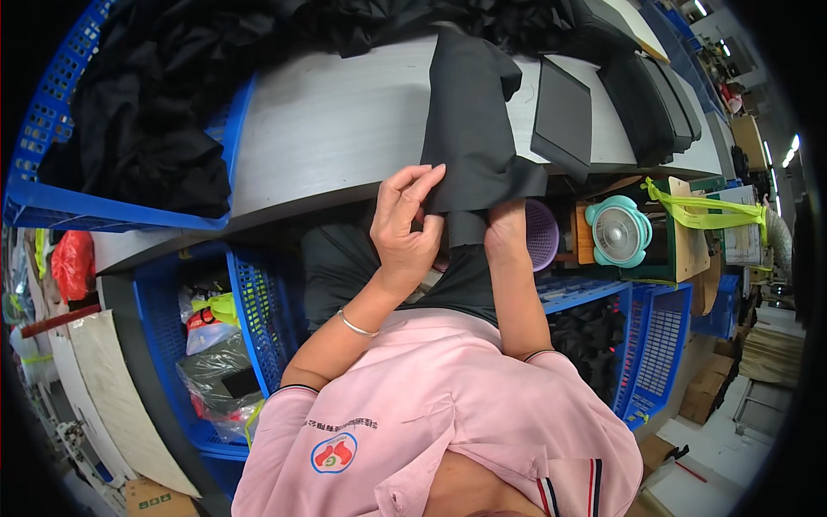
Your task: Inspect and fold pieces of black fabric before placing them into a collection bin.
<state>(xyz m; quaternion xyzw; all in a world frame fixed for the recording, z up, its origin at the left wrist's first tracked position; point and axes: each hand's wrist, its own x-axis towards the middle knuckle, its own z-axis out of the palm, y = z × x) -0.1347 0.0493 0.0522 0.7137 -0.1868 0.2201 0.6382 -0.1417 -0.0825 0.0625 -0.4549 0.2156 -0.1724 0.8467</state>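
Note:
A long piece of black cloth (469, 129) lies over the table's near edge and hangs toward my lap. My left hand (403, 220) is at its left edge, with fingertips on top and the thumb lower down, pinching the cloth. My right hand (506, 228) reaches up under the lower right part of the cloth, so its fingers are hidden. A narrow folded flap of the cloth hangs down between the two hands.
The grey table (319, 121) bears flat black panels (562, 116) at right and a black cloth heap (258, 34) behind. Blue crates (121, 207) stand left and beside my legs. A small teal fan (618, 233) and purple basket (541, 234) are at right.

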